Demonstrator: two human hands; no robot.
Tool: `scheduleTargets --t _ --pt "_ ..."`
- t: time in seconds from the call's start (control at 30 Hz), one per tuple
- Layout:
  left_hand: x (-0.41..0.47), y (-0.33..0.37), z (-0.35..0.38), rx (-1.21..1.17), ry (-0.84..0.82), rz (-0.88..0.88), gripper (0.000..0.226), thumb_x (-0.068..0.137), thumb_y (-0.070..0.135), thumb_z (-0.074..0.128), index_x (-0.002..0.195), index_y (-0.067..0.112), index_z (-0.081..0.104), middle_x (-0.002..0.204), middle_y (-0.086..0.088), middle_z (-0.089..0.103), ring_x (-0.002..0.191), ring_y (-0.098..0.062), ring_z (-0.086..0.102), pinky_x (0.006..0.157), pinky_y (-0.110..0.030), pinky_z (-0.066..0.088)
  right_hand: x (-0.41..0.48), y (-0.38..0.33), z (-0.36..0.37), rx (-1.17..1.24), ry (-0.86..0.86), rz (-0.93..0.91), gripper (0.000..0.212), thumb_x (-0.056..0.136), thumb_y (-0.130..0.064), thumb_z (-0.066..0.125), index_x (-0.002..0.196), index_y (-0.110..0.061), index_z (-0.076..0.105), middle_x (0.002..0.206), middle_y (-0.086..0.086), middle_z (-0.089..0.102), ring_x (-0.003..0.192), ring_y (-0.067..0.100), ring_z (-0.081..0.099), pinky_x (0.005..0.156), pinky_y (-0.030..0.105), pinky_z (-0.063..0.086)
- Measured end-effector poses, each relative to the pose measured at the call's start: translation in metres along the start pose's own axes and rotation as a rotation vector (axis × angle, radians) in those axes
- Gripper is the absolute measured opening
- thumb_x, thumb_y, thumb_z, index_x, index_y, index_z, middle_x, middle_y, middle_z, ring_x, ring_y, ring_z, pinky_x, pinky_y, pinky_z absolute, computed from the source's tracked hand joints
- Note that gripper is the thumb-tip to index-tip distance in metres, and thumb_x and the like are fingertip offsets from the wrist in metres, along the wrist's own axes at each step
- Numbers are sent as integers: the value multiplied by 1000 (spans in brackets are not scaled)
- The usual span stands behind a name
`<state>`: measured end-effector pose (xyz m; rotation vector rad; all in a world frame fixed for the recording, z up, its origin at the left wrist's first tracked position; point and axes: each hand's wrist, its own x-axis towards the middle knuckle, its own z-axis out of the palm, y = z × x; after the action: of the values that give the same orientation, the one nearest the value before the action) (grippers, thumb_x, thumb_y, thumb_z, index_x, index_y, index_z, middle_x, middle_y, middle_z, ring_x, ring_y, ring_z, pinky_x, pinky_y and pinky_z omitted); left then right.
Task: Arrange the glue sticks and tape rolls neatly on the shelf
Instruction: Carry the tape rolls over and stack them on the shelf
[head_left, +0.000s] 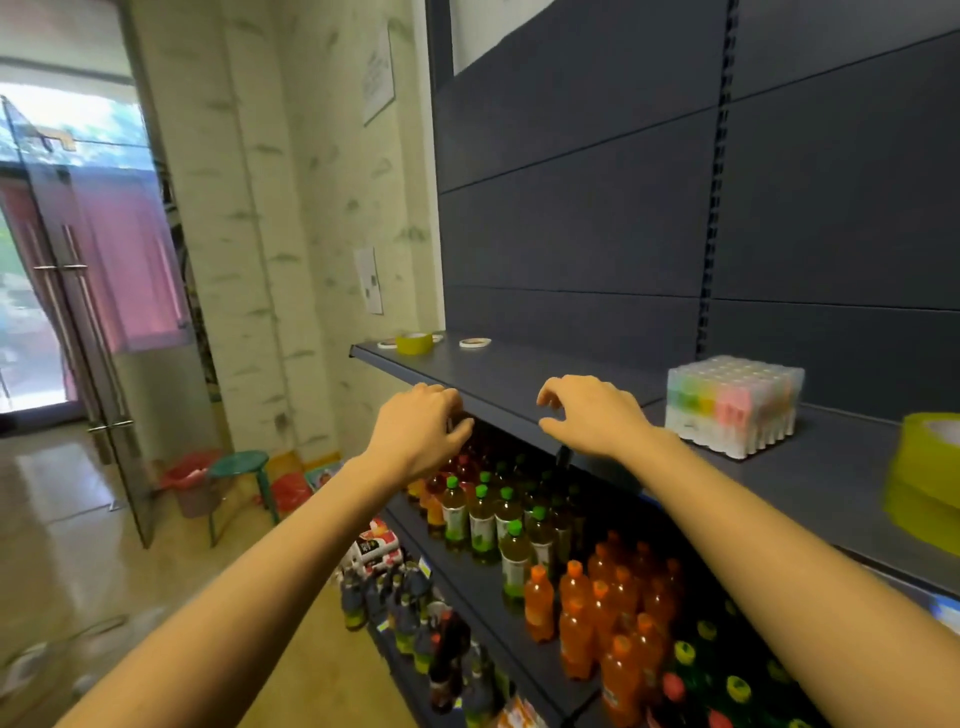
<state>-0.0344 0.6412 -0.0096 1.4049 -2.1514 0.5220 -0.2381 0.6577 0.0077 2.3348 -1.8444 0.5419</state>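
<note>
The left hand (421, 421) and right hand (587, 415) are held at the shelf (519, 374) edge. The right is loosely curled and empty. The left's grip cannot be told.

Body in view: two arms. The left forearm (234, 597) is showing bare skin along its whole visible length, from frame edge to wrist. The right forearm (779, 525) is showing the same, bare to the wrist. Both are looking long and slim, and are widening toward the lower frame edge under the wide-angle lens. The left grip (421, 426) is showing its back and knuckles, bare. The right grip (592, 415) is showing its back, thumb and fingers, also bare. Fingernail detail is blurring out; cannot tell.
</note>
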Motion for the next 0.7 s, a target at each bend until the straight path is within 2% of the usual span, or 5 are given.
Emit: scheduleTargets --t 0.3,0.7 --pt "45 -105 56 -36 -3 -60 29 89 39 48 99 15 61 103 -3 66 97 -22 58 77 -35 49 117 -44 51 -28 -35 -8 34 92 -34 51 124 -24 51 126 -1 56 112 22 55 86 38 47" --pt "159 -256 154 -36 -43 -120 31 91 40 47 103 14 61 107 -2 66 102 -22 58 77 -34 47 320 -57 121 -45 -31 9 31 92 -33 51 122 -25 53 127 0 55 112 23 54 86 37 45"
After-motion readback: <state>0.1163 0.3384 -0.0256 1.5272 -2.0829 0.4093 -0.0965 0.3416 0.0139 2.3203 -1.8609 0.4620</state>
